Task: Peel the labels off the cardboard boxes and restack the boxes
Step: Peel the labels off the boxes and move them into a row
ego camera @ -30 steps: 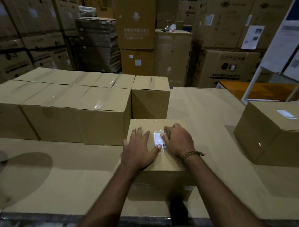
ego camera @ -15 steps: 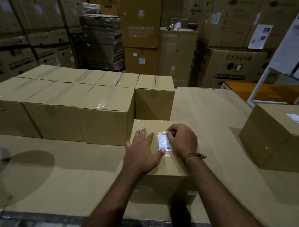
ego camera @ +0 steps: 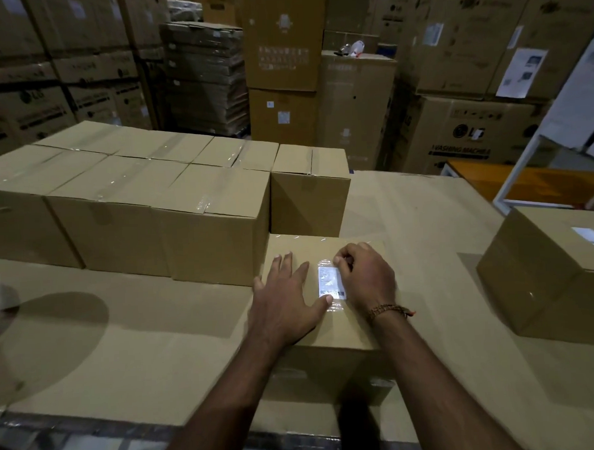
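The box (ego camera: 327, 329) sat at the near edge of the cardboard-covered platform (ego camera: 124, 351), just in front of the stacked row (ego camera: 135, 211). The left hand (ego camera: 285, 310) lay flat, fingers straight, evidently to steady the box, thumb touching the white label (ego camera: 329, 281). The right hand (ego camera: 366, 276), fingers curled, picked at the label's top corner. Its barcode print was unreadable; a far carton (ego camera: 469, 139) read "LG" and "WASHING MACHINE".

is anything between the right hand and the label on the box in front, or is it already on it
Nothing visible stands between them. The right hand is already at the top right corner of the label, fingers curled there, on the box. The left hand lies flat beside the label, its thumb on the lower edge.
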### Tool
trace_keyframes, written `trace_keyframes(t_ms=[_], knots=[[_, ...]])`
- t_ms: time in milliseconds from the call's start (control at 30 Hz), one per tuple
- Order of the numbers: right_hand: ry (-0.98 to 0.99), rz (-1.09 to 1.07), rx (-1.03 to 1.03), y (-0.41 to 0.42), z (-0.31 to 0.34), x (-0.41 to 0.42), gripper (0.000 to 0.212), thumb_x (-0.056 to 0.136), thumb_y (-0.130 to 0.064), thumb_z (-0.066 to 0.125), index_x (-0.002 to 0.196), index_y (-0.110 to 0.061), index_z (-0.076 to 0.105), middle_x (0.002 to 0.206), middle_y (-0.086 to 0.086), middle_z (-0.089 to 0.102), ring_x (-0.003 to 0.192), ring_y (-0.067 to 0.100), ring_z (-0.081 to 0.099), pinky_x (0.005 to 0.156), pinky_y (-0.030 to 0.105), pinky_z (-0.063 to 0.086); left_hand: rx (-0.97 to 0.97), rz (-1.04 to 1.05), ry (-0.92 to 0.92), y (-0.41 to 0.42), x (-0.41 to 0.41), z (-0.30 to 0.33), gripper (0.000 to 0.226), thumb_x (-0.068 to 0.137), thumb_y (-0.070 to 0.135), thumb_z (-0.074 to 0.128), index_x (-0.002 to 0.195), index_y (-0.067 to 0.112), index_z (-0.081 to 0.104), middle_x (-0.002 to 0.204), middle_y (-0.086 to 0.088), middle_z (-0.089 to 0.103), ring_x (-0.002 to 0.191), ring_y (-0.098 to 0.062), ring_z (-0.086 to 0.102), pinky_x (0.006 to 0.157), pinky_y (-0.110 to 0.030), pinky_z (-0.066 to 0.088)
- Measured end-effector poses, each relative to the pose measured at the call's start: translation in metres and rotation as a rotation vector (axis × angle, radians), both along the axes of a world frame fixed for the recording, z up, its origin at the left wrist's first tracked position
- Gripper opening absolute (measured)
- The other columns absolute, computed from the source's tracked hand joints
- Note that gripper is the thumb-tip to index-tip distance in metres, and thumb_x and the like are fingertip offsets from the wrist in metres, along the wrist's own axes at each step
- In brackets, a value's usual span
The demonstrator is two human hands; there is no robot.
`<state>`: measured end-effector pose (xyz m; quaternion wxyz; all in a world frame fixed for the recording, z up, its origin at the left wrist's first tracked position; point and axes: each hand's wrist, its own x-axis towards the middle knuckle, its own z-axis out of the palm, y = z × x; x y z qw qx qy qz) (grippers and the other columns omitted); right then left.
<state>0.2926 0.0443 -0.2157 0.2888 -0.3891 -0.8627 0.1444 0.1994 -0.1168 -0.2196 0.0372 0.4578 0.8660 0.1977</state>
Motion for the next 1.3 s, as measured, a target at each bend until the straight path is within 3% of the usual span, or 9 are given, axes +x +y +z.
trace_keyframes(t_ms=[667,1300], knots=[[0.074,0.035,-0.053,0.0029,-0.0025,0.0022,0.009,0.100,-0.031,0.063,0.091,-0.030,0.066,0.096,-0.012,0.065,0.081,0.014,0.058,0.070,0.033,0.048,0.023,0.018,-0.015,0.0006,0.0002,-0.0017,0.088,0.091,0.079,0.044,0.165,0.034,0.026,0.177,0.002,0.005,0.162,-0.017,0.000,0.126,-0.059,0.016],[0.205,0.053,-0.146,0.0004,0.0009,0.0061,0.011,0.101,-0.034,0.062,0.091,-0.032,0.063,0.091,-0.016,0.061,0.082,0.008,0.060,0.073,0.039,0.057,0.003,0.019,-0.006,0.0002,0.0024,0.0027,0.088,0.092,0.079,0.044,0.165,0.033,0.024,0.177,0.002,0.005,0.162,-0.018,0.001,0.125,-0.059,0.018]])
